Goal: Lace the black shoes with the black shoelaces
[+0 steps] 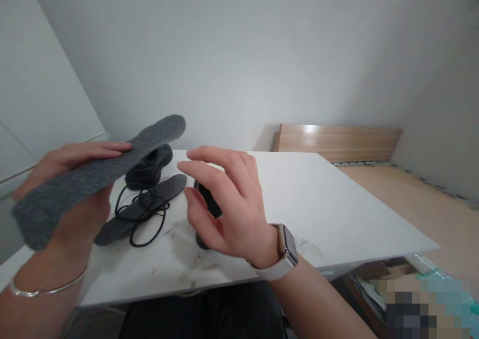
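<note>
My left hand [80, 179] grips a grey felt insole [101, 171] by its sides, holding it tilted above the table with one end pointing away to the right. Over the middle of the table is my right hand [232, 204], its thumb and fingers apart around nothing. Partly hidden behind that hand is a black object [207, 199], perhaps a shoe; its full shape does not show. A second grey insole [174, 186] lies flat on the table, with a loose black shoelace [147, 244] tangled over it. A black shoe [144, 174] stands behind them, partly covered by the raised insole.
The white table [299, 194] has dark smudges near its front edge. Beyond its right side is a bed base with a wooden headboard [337, 139]. An open box with papers and plastic [374, 289] sits low at the right. A wall rises behind the table.
</note>
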{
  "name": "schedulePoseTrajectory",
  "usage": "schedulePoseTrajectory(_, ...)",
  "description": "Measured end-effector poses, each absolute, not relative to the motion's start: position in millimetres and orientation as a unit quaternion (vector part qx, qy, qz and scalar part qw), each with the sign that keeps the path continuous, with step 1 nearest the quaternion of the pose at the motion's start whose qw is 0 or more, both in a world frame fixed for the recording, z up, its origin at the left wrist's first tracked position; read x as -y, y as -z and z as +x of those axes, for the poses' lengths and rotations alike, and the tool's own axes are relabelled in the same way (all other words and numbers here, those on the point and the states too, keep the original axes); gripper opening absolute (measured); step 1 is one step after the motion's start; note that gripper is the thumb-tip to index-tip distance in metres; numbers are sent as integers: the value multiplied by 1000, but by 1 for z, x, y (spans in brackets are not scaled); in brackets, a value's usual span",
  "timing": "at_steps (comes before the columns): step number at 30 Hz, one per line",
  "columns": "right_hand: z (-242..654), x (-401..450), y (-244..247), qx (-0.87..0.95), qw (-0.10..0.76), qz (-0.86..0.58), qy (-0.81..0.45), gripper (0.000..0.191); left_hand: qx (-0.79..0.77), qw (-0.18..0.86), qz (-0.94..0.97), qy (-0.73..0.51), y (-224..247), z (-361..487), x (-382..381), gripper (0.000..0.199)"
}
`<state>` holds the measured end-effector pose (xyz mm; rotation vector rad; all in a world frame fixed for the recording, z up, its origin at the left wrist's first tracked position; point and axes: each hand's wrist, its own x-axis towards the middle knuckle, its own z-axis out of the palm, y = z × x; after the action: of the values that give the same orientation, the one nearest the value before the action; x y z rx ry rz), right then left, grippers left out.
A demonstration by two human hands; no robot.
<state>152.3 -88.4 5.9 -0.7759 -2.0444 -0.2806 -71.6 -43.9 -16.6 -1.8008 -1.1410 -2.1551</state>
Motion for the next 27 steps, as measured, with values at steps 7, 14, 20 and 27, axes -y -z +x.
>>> schedulePoseTrajectory(7,165,37,34,778,412,-471,51,30,464,-69,-772,429,69,-136,39,24)
schedulePoseTrajectory(14,174,15,55,759,255,-584,-131,48,522,-92,-807,261,104,-153,29,24)
schedulePoseTrajectory(20,164,-12,46,771,233,-581,-117,25,543,-147,-788,248,102,-147,35,34)
schedulePoseTrajectory(27,129,-68,59,737,281,-606,-105,26,541,-144,-788,255,110,-155,30,30)
